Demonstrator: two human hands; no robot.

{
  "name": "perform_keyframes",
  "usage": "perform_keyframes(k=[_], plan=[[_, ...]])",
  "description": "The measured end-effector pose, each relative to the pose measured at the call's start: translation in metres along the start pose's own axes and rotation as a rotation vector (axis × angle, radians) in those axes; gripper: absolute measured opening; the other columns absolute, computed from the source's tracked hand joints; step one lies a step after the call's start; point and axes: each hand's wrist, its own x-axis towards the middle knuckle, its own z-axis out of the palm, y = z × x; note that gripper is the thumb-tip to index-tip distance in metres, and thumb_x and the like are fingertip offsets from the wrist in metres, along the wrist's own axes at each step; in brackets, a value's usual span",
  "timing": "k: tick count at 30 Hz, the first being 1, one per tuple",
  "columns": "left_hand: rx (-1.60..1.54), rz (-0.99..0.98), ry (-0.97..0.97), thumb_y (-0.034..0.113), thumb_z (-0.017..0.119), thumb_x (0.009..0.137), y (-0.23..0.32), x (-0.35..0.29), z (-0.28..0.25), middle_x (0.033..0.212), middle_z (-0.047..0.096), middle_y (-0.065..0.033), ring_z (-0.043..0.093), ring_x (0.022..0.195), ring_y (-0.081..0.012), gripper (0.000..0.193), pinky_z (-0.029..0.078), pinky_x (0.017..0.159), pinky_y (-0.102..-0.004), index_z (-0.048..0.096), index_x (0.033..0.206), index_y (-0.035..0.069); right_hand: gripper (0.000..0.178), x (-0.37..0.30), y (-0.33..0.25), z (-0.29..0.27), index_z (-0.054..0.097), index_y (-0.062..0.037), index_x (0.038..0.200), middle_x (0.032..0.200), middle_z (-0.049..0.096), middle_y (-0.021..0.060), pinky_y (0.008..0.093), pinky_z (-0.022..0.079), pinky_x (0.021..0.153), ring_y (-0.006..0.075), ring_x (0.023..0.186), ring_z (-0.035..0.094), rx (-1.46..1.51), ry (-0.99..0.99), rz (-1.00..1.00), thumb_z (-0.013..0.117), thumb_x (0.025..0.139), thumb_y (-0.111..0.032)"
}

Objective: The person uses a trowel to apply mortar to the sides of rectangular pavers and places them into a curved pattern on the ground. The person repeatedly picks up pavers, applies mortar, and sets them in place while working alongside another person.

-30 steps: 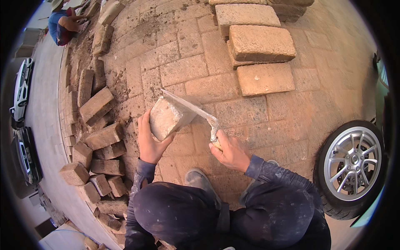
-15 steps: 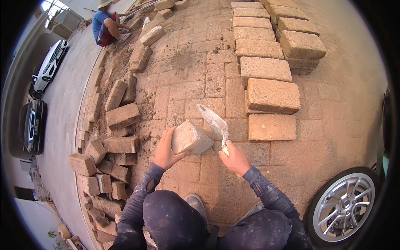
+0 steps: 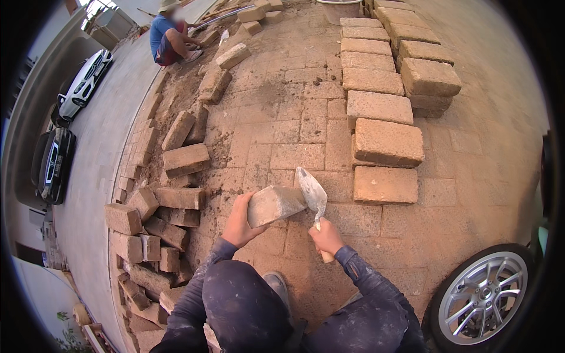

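A rough grey-tan paving brick [image 3: 275, 203] is gripped at its left end by my left hand [image 3: 240, 222], held above the paving. My right hand [image 3: 326, 237] is closed round the wooden handle of a pointed trowel [image 3: 313, 192]. The trowel's blade is smeared with pale grey and stands upright beside the brick's right end; whether it touches the brick I cannot tell. Part of the brick's left side is covered by my fingers.
Loose bricks [image 3: 179, 198] lie in a jumbled heap on the left. Stacked bricks [image 3: 385, 185] form rows on the right. A car wheel [image 3: 486, 294] stands at lower right. A person [image 3: 170, 35] squats at the far left; a bucket [image 3: 339, 10] sits at the back. Two cars are parked beyond.
The brick has been turned, so a longer side shows. The trowel's blade has swung more upright and now lies against or close to the brick's right end. The view has shifted slightly.
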Motion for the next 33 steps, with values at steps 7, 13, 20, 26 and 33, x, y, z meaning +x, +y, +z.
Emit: perform_keyframes(k=[7,13,20,26,33], plan=[[0.089,0.008,0.036,0.010,0.089,0.064,-0.003,-0.036,-0.005,0.135,0.049,-0.0202,0.047,0.126,-0.0394,0.094,0.040,0.108,-0.0453,0.039,0.143,0.004,0.028,-0.027,-0.044,0.010,0.054,0.0028,0.097,0.076,0.062,0.0243,0.0493,0.047,0.063,0.0447,0.070,0.063,0.242,0.281,-0.060,0.063,0.088,-0.022],[0.085,0.016,0.031,0.008,0.089,0.063,0.009,-0.037,0.005,0.133,0.048,-0.0187,0.048,0.126,-0.0373,0.094,0.040,0.107,-0.0431,0.039,0.142,0.004,0.029,-0.026,-0.021,0.020,0.053,0.0034,0.103,0.076,0.062,0.0300,0.0541,0.046,0.064,0.0493,0.076,0.063,0.092,0.117,0.061,0.061,0.088,-0.021],[0.087,0.018,0.047,0.009,0.087,0.064,0.010,-0.030,0.007,0.133,0.046,-0.0169,0.047,0.126,-0.0350,0.091,0.039,0.108,-0.0416,0.039,0.141,0.004,0.027,-0.039,-0.007,0.042,0.054,0.0032,0.100,0.074,0.062,0.0284,0.0533,0.046,0.063,0.0486,0.073,0.063,0.045,0.169,0.011,0.062,0.088,-0.020],[0.100,0.034,0.031,0.008,0.087,0.064,0.010,-0.031,0.011,0.134,0.046,-0.0171,0.046,0.128,-0.0357,0.092,0.038,0.110,-0.0421,0.039,0.142,0.004,0.025,-0.048,-0.040,0.020,0.054,0.0024,0.099,0.080,0.064,0.0262,0.0502,0.047,0.063,0.0479,0.076,0.063,0.179,0.243,-0.018,0.062,0.088,-0.018],[0.104,-0.009,0.019,0.007,0.087,0.064,0.012,-0.035,0.009,0.135,0.045,-0.0179,0.045,0.129,-0.0366,0.093,0.037,0.111,-0.0428,0.038,0.143,0.004,0.028,-0.046,-0.040,0.020,0.055,0.0032,0.102,0.076,0.063,0.0269,0.0522,0.047,0.062,0.0479,0.071,0.063,0.123,0.163,0.007,0.063,0.087,-0.019]])
